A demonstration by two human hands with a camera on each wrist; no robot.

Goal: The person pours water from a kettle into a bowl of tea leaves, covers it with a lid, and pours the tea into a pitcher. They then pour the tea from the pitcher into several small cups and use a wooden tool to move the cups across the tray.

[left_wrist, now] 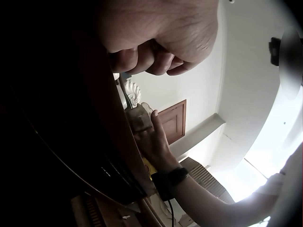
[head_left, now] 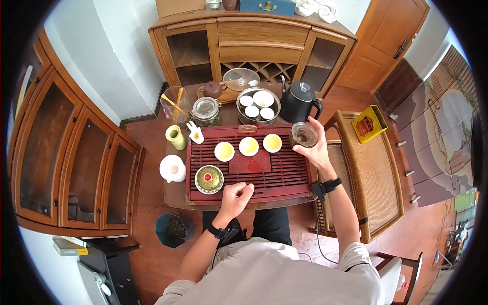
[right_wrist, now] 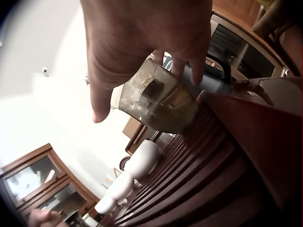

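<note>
A clear glass pitcher [head_left: 304, 135] stands at the right end of the dark red slatted tea tray [head_left: 290, 179]. My right hand [head_left: 319, 149] spreads around it, thumb in front and fingers behind. In the right wrist view the thumb reaches out straight beside the glass pitcher [right_wrist: 158, 101], which looks wet inside. My left hand [head_left: 237, 197] rests at the tray's front edge with curled fingers, holding nothing visible. Three white cups [head_left: 248, 146] of yellow tea line the tray's middle. Left of the left hand sits a round pale-rimmed bowl [head_left: 198, 187] with a red knob at its centre.
Behind the tray are a metal pot [head_left: 277, 105] of white cups, a black kettle [head_left: 299, 104] and a lidded glass jar [head_left: 205, 111]. A white pot [head_left: 173, 168] stands left. A rattan cart [head_left: 378, 188] holds a yellow tin [head_left: 369, 124]. A bin [head_left: 165, 238] is on the floor.
</note>
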